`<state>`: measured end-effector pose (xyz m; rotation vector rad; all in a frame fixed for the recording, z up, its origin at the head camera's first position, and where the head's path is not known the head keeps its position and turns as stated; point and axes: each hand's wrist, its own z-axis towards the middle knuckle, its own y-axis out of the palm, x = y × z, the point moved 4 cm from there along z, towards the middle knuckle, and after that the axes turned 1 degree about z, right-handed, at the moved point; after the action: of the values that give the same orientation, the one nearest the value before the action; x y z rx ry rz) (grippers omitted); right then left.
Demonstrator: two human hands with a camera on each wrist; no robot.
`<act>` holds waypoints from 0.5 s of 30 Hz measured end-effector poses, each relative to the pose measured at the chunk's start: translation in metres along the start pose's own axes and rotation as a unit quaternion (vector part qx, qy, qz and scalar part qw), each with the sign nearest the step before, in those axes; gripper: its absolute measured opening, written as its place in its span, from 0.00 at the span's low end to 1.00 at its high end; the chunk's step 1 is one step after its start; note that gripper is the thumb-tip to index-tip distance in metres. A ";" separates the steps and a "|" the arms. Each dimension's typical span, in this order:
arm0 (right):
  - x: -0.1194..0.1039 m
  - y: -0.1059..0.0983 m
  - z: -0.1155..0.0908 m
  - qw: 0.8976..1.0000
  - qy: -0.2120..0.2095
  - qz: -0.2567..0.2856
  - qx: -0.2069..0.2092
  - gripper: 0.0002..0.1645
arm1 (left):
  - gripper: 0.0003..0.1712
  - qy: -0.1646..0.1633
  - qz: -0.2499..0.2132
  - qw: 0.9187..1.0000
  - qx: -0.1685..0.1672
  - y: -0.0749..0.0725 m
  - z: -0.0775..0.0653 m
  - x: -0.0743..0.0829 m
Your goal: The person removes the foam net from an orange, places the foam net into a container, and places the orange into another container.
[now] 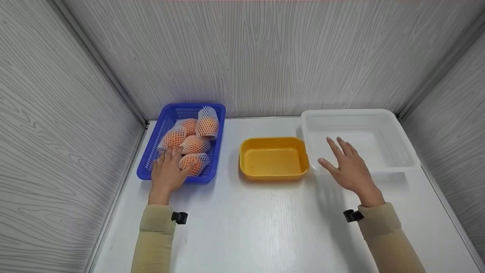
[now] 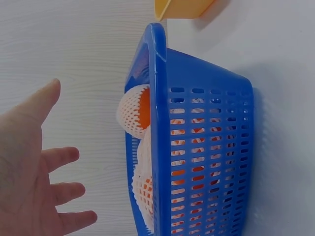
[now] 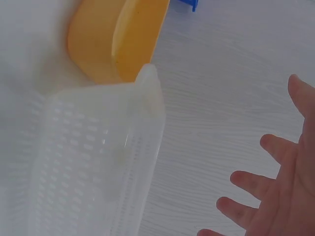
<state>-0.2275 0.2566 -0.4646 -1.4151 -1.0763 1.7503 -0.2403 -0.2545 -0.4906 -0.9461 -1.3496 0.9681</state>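
Observation:
Over the near left part of a blue plastic basket (image 1: 218, 151) is my left hand (image 1: 168, 174), its fingers spread and holding nothing. Several orange round fruits in white foam nets (image 1: 207, 123) lie inside that basket. The left wrist view shows the hand (image 2: 29, 172) above the basket's rim, apart from the netted fruit (image 2: 135, 110). My right hand (image 1: 350, 170), also spread and holding nothing, hovers over the front left of a white plastic basket (image 1: 409, 151). In the right wrist view the fingers (image 3: 251, 184) stand apart from the white basket's rim (image 3: 155, 108).
A yellow plastic tub (image 1: 274, 176) stands between the two baskets, its right end close against the white basket. Behind them rises a wood-grain panel (image 1: 257, 57), with similar panels on the left and right. All containers sit on a white table (image 1: 257, 227).

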 end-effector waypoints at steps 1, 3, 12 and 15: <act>-0.003 0.003 0.001 1.000 -0.004 0.007 -0.001 0.46 | 0.46 0.000 -0.001 1.000 0.000 0.000 0.000 0.000; -0.010 0.009 0.002 1.000 -0.011 0.023 -0.004 0.46 | 0.46 -0.002 -0.004 1.000 0.001 0.000 0.000 0.001; -0.041 0.034 0.010 0.995 -0.035 0.093 -0.019 0.47 | 0.49 0.000 -0.016 1.000 -0.014 -0.006 0.008 0.004; -0.051 0.044 0.014 0.993 -0.038 0.112 -0.027 0.46 | 0.47 -0.006 -0.021 0.999 -0.032 -0.008 0.012 0.004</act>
<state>-0.2297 0.1893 -0.4796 -1.5646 -1.0433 1.9593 -0.2525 -0.2535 -0.4815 -0.9573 -1.4119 0.9037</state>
